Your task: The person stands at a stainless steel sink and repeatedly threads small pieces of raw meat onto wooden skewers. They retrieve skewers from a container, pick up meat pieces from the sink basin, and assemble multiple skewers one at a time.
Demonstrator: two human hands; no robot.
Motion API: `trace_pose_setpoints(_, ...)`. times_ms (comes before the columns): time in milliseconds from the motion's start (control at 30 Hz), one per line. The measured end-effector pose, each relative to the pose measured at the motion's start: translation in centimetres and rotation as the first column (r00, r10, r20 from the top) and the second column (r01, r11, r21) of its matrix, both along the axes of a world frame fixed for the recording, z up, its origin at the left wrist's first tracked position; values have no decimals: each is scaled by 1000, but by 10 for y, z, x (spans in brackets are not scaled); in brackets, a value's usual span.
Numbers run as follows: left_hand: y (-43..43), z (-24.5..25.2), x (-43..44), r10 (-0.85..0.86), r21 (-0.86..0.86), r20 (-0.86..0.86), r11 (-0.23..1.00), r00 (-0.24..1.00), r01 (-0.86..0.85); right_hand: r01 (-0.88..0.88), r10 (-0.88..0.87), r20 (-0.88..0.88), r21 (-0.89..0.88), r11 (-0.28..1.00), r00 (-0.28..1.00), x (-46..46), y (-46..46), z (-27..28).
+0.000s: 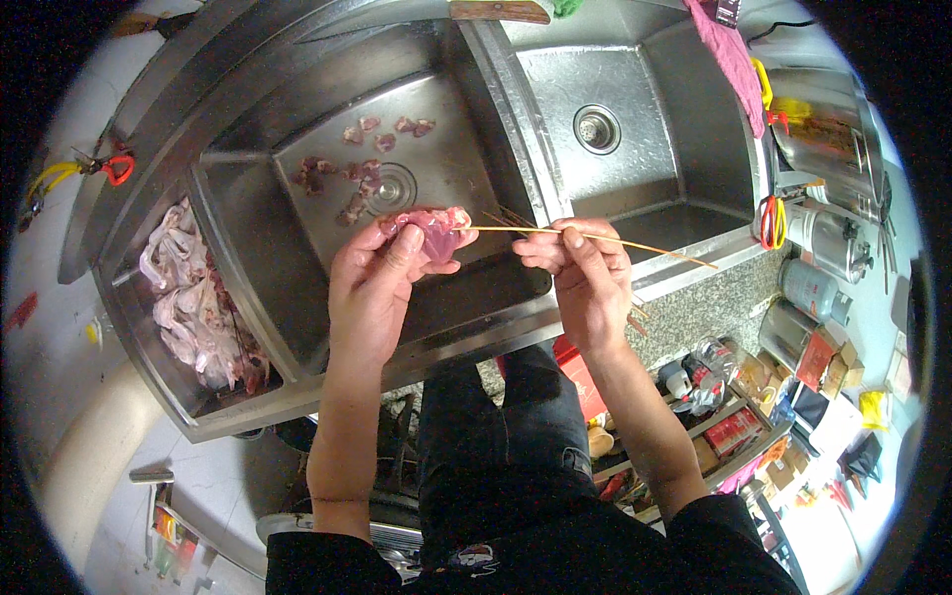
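Observation:
My left hand [375, 275] grips a glossy piece of dark pink raw meat [431, 230] above the left sink basin [446, 171]. A thin wooden skewer [647, 249] runs from the meat's right side to my right hand [587, 271], pinched between thumb and fingers. Its near end sticks out past that hand to the right. Several darker thin sticks [513, 218] also lie in my right hand, their other ends showing below the palm. Whether the skewer's left tip is inside the meat or only against it is hidden. Several small meat pieces [364, 175] lie on the basin floor near the drain.
Pale raw poultry parts [193, 312] fill a narrow compartment at the left. A second basin [625, 171] with a drain stands at the right. A wooden-handled knife [502, 10] rests at the back edge. Scissors [773, 223] hang at the right rim, near a pink cloth [729, 67].

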State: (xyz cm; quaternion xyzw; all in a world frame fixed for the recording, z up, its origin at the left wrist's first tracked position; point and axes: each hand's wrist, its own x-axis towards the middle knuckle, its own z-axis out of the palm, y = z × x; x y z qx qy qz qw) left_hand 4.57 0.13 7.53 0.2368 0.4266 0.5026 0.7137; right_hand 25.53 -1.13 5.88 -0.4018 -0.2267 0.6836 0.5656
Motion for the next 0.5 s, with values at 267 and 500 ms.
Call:
trace_pose_setpoints(267,-6,-8,12,-33,10,-12,999,999,33,-59,60,27,-26,998,998,-26,-13,2)
trace_pose_setpoints(500,-6,-12,-21,-25,6,59,1000,998,25,-539,415,499,129,832,761,7,-24,1)
